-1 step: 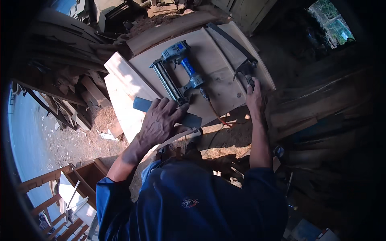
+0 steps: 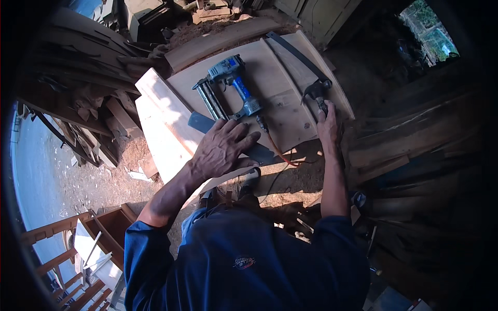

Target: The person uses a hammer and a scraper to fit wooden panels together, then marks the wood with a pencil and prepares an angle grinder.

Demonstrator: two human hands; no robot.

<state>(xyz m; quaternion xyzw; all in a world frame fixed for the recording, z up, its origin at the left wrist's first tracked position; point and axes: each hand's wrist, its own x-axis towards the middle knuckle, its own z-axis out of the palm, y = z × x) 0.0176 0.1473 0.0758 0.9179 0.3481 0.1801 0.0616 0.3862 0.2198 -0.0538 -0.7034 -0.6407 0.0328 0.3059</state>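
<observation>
My left hand (image 2: 224,147) lies over a flat grey-blue strip (image 2: 201,122), its fingers bent across the middle and the thumb along the near edge. Both ends of the strip stick out past the hand. Just beyond the fingers, a blue and grey pneumatic nail gun (image 2: 228,85) rests on a pale wooden panel (image 2: 290,124), its orange hose trailing toward me. At the panel's right side my right hand (image 2: 328,124) is closed round the handle of what looks like a claw hammer (image 2: 317,88). The hammer's dark head points away from me.
A long dark flat bar (image 2: 298,54) lies on the panel beyond the hammer, beside a thin wooden batten (image 2: 285,70). Sunlit boards (image 2: 161,119) lie at left. Stacked timber (image 2: 415,129) fills the dark right side; a brown wooden frame (image 2: 111,228) stands at lower left.
My left hand and the grey-blue strip have shifted to the right and slightly away from me. The right hand and hammer have hardly moved.
</observation>
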